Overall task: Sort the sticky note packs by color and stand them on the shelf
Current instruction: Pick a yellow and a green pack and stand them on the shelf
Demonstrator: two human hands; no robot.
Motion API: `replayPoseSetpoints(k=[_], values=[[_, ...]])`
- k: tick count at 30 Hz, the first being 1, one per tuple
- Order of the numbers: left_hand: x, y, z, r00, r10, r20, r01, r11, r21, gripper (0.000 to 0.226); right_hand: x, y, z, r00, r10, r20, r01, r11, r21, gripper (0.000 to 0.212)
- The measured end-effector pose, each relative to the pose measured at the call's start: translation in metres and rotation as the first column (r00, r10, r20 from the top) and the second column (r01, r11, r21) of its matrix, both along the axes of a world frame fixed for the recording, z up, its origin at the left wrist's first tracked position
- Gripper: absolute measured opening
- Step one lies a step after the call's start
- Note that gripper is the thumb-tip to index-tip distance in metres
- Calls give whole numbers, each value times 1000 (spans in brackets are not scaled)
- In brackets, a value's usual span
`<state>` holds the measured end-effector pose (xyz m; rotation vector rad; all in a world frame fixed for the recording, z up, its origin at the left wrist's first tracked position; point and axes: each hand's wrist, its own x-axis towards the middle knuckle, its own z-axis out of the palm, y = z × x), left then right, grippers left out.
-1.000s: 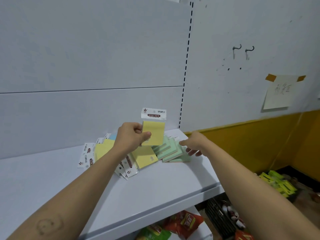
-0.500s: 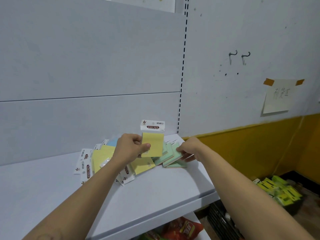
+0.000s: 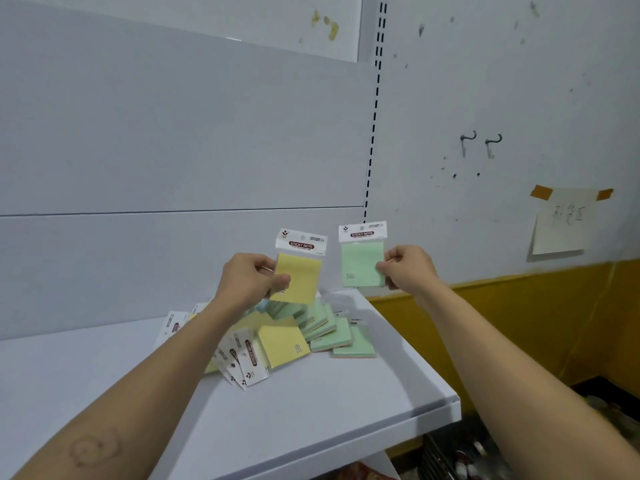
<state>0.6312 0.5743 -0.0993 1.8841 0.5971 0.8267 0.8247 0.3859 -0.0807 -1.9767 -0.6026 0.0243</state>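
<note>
Sorting in progress above the shelf (image 3: 329, 417): left hand (image 3: 247, 279) pinches a yellow pack (image 3: 298, 277) by its side edge, right hand (image 3: 408, 268) a green pack (image 3: 362, 263) likewise; both packs are upright and clear of the surface; unsorted pile (image 3: 298, 337) lies flat below, near the shelf's right end; likely risks: a thin pack set on its bottom edge topples unless leaned on the back panel (image 3: 138, 265); a forearm lowered across the pile could sweep packs over the edge.
</note>
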Motion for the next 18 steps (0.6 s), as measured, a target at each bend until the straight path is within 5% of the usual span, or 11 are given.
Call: replayPoseSetpoints(k=[10,18], values=[[-51,46,24,975,204,90,-202,979,-29,12,-19,57,7,982,187,3,-185,968,171,14],[-154,88,27,888,457,55,-454,889,-59,20,-89,159,-2,865,502,2,-492,847,202,23]])
